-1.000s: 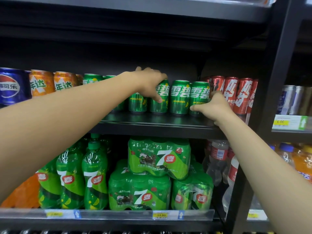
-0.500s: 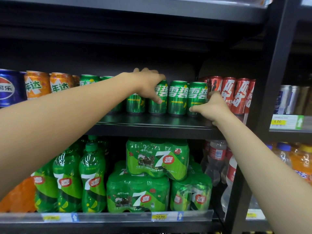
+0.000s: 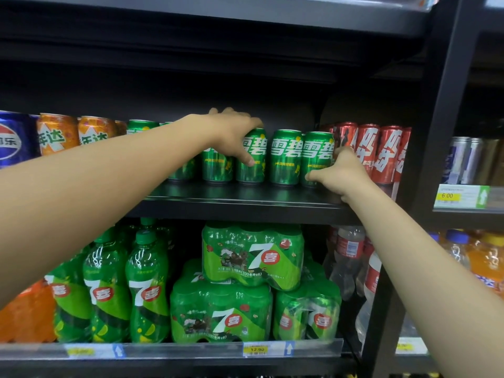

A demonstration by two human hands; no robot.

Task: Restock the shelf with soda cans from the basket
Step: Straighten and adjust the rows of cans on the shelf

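- Head view, up at the black metal shelf (image 3: 245, 199): a row of green aluminium soda cans with white lettering stands along it, labels facing out.
- The left hand (image 3: 231, 132) comes over from above, fingers draped across the top of one green can (image 3: 252, 156) in the middle of the row, thumb running down its front. That grip is curled round the can, and the can sits upright on the shelf.
- One more green can (image 3: 285, 156) stands untouched between the two hands.
- The right hand (image 3: 341, 173) is at the right end of the row, thumb pressed low on the front of the last green can (image 3: 317, 156), fingers wrapped round its far side. That grip is closed on the can too, and the can is upright on the shelf, just beside the red cans.
- Those red aluminium cans (image 3: 368, 151) with white script stand packed to the right, against the black upright post (image 3: 441, 132).
- To the left of the green row: orange cans (image 3: 57, 133), then a blue can (image 3: 13, 137) at the frame's edge.
- Shelf below: green plastic bottles (image 3: 147, 290) on the left, shrink-wrapped green six-packs (image 3: 252, 255) stacked in the middle, clear bottles with red labels (image 3: 349, 249) on the right.
- A yellow price tag (image 3: 255, 349) sits on the lower rail.
- No basket in this view.
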